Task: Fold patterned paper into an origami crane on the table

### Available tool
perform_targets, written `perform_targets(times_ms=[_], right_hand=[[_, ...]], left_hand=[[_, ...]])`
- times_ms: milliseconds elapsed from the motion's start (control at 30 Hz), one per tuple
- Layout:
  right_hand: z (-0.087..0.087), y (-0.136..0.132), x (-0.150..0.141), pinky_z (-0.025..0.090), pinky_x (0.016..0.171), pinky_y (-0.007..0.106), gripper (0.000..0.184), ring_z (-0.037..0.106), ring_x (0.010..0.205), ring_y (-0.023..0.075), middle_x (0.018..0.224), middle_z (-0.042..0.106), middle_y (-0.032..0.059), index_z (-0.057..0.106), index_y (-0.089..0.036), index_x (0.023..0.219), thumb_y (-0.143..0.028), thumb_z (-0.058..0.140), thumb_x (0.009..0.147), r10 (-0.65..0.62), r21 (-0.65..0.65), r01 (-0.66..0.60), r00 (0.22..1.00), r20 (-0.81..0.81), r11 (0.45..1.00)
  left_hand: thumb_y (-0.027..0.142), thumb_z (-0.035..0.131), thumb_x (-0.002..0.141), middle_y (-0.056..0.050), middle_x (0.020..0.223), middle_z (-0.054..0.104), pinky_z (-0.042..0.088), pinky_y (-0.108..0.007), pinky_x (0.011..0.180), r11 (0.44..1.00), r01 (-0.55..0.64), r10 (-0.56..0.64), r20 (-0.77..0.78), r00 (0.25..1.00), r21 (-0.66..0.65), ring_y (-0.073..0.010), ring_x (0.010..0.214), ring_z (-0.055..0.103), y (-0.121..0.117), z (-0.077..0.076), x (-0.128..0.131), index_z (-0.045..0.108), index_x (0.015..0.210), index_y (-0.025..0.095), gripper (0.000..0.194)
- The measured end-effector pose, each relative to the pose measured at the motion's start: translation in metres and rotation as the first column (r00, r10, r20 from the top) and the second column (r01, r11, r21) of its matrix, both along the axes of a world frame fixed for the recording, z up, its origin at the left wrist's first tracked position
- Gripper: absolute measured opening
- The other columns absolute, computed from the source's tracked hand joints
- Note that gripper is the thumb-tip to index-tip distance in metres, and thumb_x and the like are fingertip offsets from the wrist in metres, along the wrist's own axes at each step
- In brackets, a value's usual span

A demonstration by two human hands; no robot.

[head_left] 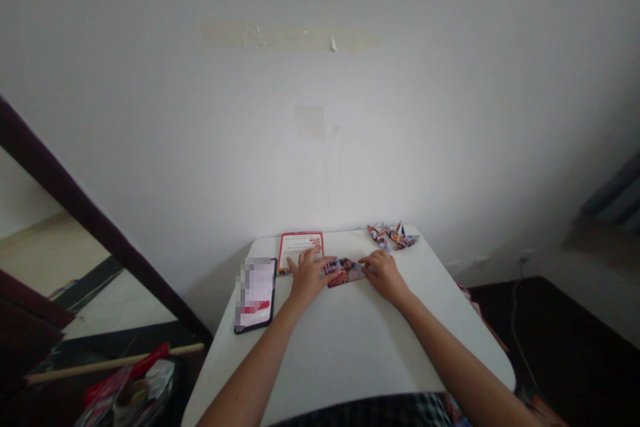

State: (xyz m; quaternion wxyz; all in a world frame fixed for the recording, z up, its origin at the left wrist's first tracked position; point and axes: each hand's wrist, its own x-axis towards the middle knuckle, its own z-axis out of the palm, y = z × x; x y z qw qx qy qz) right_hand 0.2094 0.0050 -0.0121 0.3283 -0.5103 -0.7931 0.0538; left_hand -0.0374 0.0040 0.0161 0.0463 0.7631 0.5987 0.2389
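Note:
A small piece of folded printed paper [349,272], coloured red, pink and dark, lies on the white table between my two hands. My left hand [309,275] rests over its left end with fingers spread, the fingertips touching the paper. At the right end, my right hand [384,272] has its fingers closed in a pinch on the paper's edge. Several pointed folded paper shapes [393,236] in similar print sit behind my right hand. Under and behind my left fingers is a red-bordered printed sheet or booklet [300,241], partly covered.
A phone [257,295] with a lit, partly blurred screen lies at the table's left side. The white table [350,353] stands against a wall [425,147]. A dark-framed mirror [100,207] leans at the left. A cable [516,320] hangs on the right.

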Motion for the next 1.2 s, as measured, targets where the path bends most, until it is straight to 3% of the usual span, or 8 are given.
perform_targets(times_ms=[233,533,700,867,1067,1200], right_hand=[[0.006,-0.007,-0.003,0.040,0.094,0.041,0.022,0.050,0.106,0.0235,0.102,0.063,0.0064,0.072,-0.031,0.106,-0.025,0.059,0.089,-0.007,0.018,0.006,0.997,0.072,1.000],[0.015,-0.015,-0.008,0.036,0.098,0.043,0.021,0.049,0.107,0.0228,0.103,0.064,0.0051,0.073,-0.034,0.104,-0.025,0.060,0.089,0.053,0.077,-0.066,0.987,0.154,0.995],[0.015,-0.016,-0.009,0.035,0.100,0.045,0.018,0.050,0.107,0.0231,0.103,0.067,0.0037,0.073,-0.033,0.101,-0.031,0.059,0.091,0.006,0.107,-0.024,0.987,0.160,0.994],[0.012,-0.014,-0.011,0.034,0.106,0.048,0.019,0.050,0.115,0.0252,0.109,0.069,0.0041,0.072,-0.029,0.100,-0.037,0.057,0.092,-0.027,0.118,0.010,0.989,0.144,0.993],[0.009,-0.015,-0.015,0.023,0.114,0.056,0.029,0.045,0.128,0.0290,0.122,0.066,0.0052,0.068,-0.026,0.110,-0.044,0.058,0.090,-0.012,0.076,0.002,0.991,0.136,0.997],[0.010,-0.018,-0.015,0.019,0.115,0.059,0.030,0.039,0.134,0.0294,0.129,0.063,0.0045,0.065,-0.027,0.115,-0.041,0.056,0.091,0.027,0.029,-0.032,0.988,0.149,0.999]], left_hand=[[0.047,0.064,0.084,-0.001,0.144,0.049,0.002,-0.080,0.105,0.998,0.035,-0.036,-0.017,0.999,-0.053,-0.0337,0.136,0.034,-0.002,0.002,0.000,0.073,0.103,0.044,0.022],[0.048,0.065,0.083,-0.005,0.139,0.053,0.002,-0.076,0.110,0.999,0.042,-0.041,-0.019,0.999,0.027,-0.0331,0.132,0.039,-0.004,-0.001,0.004,0.072,0.108,0.040,0.027],[0.051,0.062,0.084,-0.001,0.142,0.050,0.003,-0.077,0.108,0.996,0.093,-0.093,-0.033,0.995,0.016,-0.0335,0.134,0.035,-0.005,-0.001,0.005,0.071,0.107,0.045,0.025],[0.043,0.068,0.081,0.002,0.143,0.049,0.005,-0.076,0.109,0.986,0.166,-0.166,-0.016,0.986,0.000,-0.0318,0.136,0.032,-0.004,-0.005,0.004,0.074,0.098,0.042,0.018],[0.044,0.068,0.082,-0.001,0.141,0.050,0.004,-0.078,0.107,0.987,0.162,-0.162,-0.008,0.987,0.004,-0.0298,0.135,0.034,-0.005,-0.004,0.005,0.066,0.116,0.047,0.034],[0.041,0.064,0.085,0.000,0.142,0.049,0.005,-0.078,0.107,0.989,0.148,-0.149,-0.018,0.989,-0.009,-0.0306,0.134,0.035,-0.005,-0.003,0.004,0.068,0.112,0.047,0.028]])
